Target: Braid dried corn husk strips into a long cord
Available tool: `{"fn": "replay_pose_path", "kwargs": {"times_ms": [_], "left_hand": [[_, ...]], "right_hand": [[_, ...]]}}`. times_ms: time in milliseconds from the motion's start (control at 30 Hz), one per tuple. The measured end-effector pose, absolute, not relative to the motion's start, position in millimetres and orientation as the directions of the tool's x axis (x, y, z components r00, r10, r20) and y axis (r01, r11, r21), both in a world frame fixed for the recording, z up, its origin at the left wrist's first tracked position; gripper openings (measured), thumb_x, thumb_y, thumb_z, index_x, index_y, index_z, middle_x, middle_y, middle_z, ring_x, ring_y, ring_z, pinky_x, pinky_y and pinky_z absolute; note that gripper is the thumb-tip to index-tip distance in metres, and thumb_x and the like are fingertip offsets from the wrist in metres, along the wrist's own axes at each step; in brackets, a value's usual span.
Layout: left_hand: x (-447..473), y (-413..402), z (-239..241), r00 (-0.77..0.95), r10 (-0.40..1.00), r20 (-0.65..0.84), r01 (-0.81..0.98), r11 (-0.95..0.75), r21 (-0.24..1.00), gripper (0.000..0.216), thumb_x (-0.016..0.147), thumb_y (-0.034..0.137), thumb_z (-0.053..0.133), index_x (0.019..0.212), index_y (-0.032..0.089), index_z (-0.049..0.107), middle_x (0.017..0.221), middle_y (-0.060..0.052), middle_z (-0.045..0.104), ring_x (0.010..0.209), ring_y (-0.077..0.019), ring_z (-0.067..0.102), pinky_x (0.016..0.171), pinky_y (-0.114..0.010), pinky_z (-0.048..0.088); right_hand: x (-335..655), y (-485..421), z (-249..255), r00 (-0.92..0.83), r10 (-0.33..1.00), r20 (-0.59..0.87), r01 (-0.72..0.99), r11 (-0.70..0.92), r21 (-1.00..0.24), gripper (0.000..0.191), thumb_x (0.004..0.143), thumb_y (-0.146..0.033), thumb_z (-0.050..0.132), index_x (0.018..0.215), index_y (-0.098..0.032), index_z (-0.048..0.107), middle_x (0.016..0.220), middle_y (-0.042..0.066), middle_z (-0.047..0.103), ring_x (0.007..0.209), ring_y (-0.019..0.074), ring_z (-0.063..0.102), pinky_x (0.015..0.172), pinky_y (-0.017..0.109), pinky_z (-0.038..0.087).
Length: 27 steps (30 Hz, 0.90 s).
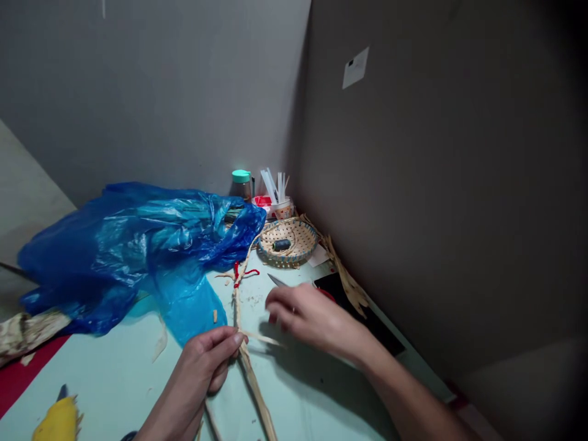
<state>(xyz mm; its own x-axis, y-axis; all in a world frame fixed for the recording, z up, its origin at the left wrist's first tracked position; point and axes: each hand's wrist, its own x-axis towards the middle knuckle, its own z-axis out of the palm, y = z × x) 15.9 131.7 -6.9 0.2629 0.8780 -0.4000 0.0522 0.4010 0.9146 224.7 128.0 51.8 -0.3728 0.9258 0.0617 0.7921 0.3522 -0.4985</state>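
My left hand (214,358) pinches a twisted cord of pale dried plant strips (237,309) between thumb and fingers. Below the pinch, loose strips (257,389) run toward the front edge, and a short strip end (264,338) sticks out to the right. Red string (236,275) is tied around the cord farther up. My right hand (298,312) hovers to the right of the cord, its fingers bent and blurred; whether they hold anything is unclear. Just behind it lie scissors, with a pointed blade (276,280) and a red handle (327,294) partly hidden by the hand.
A woven basket (309,248) holds a dark thread spool (281,245). Behind stand a cup (283,211) of white sticks and a green-lidded jar (241,177). A blue plastic bag (151,226) covers the left side. Dried strips (346,282) lie along the right wall; a yellow object (57,421) lies front left.
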Motion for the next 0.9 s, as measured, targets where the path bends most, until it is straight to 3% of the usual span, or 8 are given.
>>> {"fn": "replay_pose_path", "kwargs": {"times_ms": [100,133,167,333,567,667,733,900], "left_hand": [[16,130,-4,0.274,0.883,-0.381,0.027,0.389,0.921,0.035,0.071,0.045,0.07,0.076,0.011,0.063,0.057,0.008,0.03,0.045,-0.0023,0.012,0.042,-0.021,0.004],[16,129,-3,0.28,0.884,-0.375,0.016,0.386,0.922,0.034,0.072,0.044,0.069,0.075,0.011,0.062,0.058,0.008,0.031,0.045,-0.0022,0.013,0.042,-0.021,0.004],[17,128,-1,0.282,0.886,-0.369,0.003,0.384,0.923,0.033,0.073,0.043,0.069,0.074,0.012,0.062,0.058,0.007,0.032,0.045,-0.0023,0.013,0.042,-0.021,0.005],[18,124,6,0.287,0.882,-0.373,-0.06,0.405,0.912,0.028,0.072,0.037,0.07,0.076,0.011,0.062,0.059,0.007,0.033,0.045,-0.0021,0.014,0.042,-0.02,0.006],[14,126,1,0.294,0.876,-0.383,-0.088,0.424,0.902,0.026,0.075,0.036,0.069,0.08,0.011,0.062,0.052,0.01,0.025,0.045,-0.003,0.013,0.042,-0.02,0.007],[14,126,-1,0.324,0.868,-0.376,-0.089,0.423,0.901,0.026,0.079,0.038,0.065,0.081,0.012,0.061,0.047,0.011,0.022,0.043,-0.0033,0.012,0.041,-0.021,0.008],[16,126,-1,0.333,0.859,-0.389,-0.098,0.442,0.892,0.026,0.078,0.039,0.066,0.079,0.013,0.06,0.046,0.012,0.02,0.042,-0.0029,0.01,0.04,-0.021,0.007],[19,126,3,0.338,0.855,-0.394,-0.15,0.462,0.874,0.028,0.073,0.039,0.071,0.077,0.014,0.058,0.05,0.012,0.024,0.042,-0.0015,0.01,0.04,-0.02,0.006]], "right_hand": [[255,147,57,0.048,0.98,0.192,0.978,-0.006,-0.211,0.026,0.095,-0.024,0.035,0.098,-0.016,0.06,0.085,0.01,0.068,0.071,0.0159,0.061,0.059,0.023,0.036],[266,153,56,0.185,0.961,0.204,0.982,-0.174,-0.073,0.026,0.094,-0.023,0.036,0.1,-0.014,0.06,0.085,0.012,0.068,0.071,0.018,0.063,0.059,0.025,0.036],[276,158,54,0.234,0.951,0.201,0.972,-0.231,-0.034,0.025,0.093,-0.021,0.038,0.101,-0.012,0.06,0.086,0.015,0.068,0.073,0.021,0.064,0.059,0.027,0.037],[303,174,33,0.287,0.947,0.144,0.954,-0.296,0.046,0.026,0.087,-0.011,0.04,0.094,-0.006,0.064,0.088,0.025,0.067,0.081,0.0325,0.067,0.062,0.033,0.042],[303,173,29,0.301,0.933,0.197,0.942,-0.323,0.089,0.028,0.086,-0.012,0.037,0.097,-0.008,0.063,0.087,0.022,0.067,0.081,0.0334,0.066,0.063,0.036,0.043],[302,169,39,0.285,0.897,0.337,0.954,-0.3,-0.008,0.026,0.085,-0.016,0.038,0.1,-0.01,0.059,0.09,0.019,0.066,0.083,0.0307,0.064,0.064,0.034,0.041],[299,165,47,0.25,0.877,0.409,0.962,-0.176,-0.21,0.024,0.083,-0.018,0.041,0.101,-0.013,0.057,0.092,0.014,0.065,0.084,0.0257,0.062,0.068,0.032,0.041],[281,151,63,0.041,0.967,0.253,0.648,0.167,-0.743,0.012,0.085,-0.025,0.043,0.089,-0.02,0.053,0.069,-0.002,0.052,0.06,0.0123,0.047,0.054,0.023,0.035]]}}
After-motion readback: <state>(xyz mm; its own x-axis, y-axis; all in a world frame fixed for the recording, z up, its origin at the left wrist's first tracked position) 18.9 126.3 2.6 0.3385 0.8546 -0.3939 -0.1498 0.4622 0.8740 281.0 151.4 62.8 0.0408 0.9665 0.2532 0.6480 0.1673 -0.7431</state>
